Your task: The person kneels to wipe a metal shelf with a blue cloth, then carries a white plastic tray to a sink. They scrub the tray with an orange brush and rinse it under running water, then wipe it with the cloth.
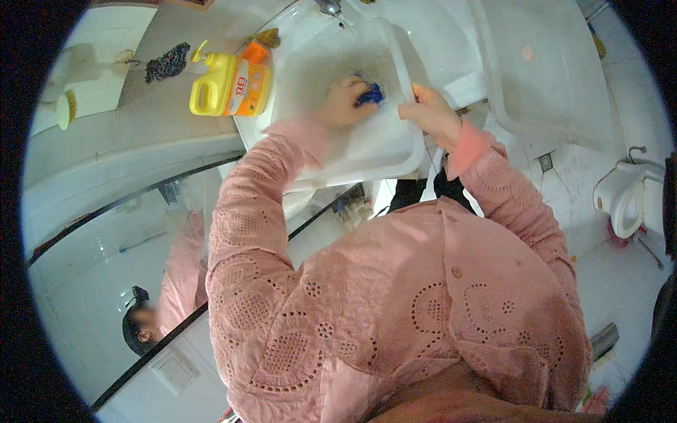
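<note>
A white plastic basin [410, 153] rests tilted on the washbasin under the chrome faucet [330, 7]. Inside the basin, my left hand [346, 100] is closed on a blue scrubbing pad or cloth [372, 95], pressed against the wet, whitish inner surface; the hand is somewhat blurred. My right hand [433, 113] grips the basin's right rim, thumb on the near side and fingers partly hidden behind the wall. To the left of the basin stands a yellow pump jug of detergent [211, 95], with an orange thing [255, 53] behind it.
A dark mesh scourer [168, 63] lies beyond the jug on the left. A large pale tub or lid [545, 79] is at the right. A black-framed mirror [100, 254] runs along the left, reflecting a person. A white toilet [629, 198] stands at the far right.
</note>
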### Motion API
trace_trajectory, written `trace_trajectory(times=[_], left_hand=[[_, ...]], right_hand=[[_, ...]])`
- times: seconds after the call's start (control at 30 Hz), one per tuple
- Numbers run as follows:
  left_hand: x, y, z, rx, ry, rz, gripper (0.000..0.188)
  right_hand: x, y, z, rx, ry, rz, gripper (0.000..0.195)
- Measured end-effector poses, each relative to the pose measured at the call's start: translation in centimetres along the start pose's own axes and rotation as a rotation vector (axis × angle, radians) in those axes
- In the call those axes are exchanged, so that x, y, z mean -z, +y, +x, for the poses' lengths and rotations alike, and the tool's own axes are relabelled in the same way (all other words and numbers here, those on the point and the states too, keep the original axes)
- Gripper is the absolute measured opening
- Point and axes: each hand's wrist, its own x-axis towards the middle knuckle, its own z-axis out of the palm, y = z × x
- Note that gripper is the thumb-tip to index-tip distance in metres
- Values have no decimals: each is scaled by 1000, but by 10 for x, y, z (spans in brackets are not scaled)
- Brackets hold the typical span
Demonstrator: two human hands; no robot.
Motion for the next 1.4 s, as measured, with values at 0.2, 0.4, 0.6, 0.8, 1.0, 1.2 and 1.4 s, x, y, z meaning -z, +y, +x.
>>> trace_trajectory(times=[0.2, 0.4, 0.6, 0.8, 1.0, 1.2, 1.4], left_hand=[[-23, -44, -11, 448, -85, 4, 47], [48, -22, -26, 388, -6, -243, 46], [115, -23, -67, 651, -87, 11, 53], [104, -62, -100, 634, -46, -78, 59], [163, -19, -69, 717, -152, -107, 53], [263, 21, -35, 699, -464, 262, 47], [293, 86, 33, 791, -746, 425, 39]], right_hand=[[-9, -9, -1, -38, -48, -21, 35], [-13, -16, -8, -46, -62, 1, 28], [1, -4, 2, -15, -43, -64, 33], [-8, -13, -3, -13, -31, 25, 33], [1, -21, 4, -160, -33, 123, 28], [-21, 1, -2, -288, -253, 386, 16], [-32, 19, -8, -434, -327, 526, 14]])
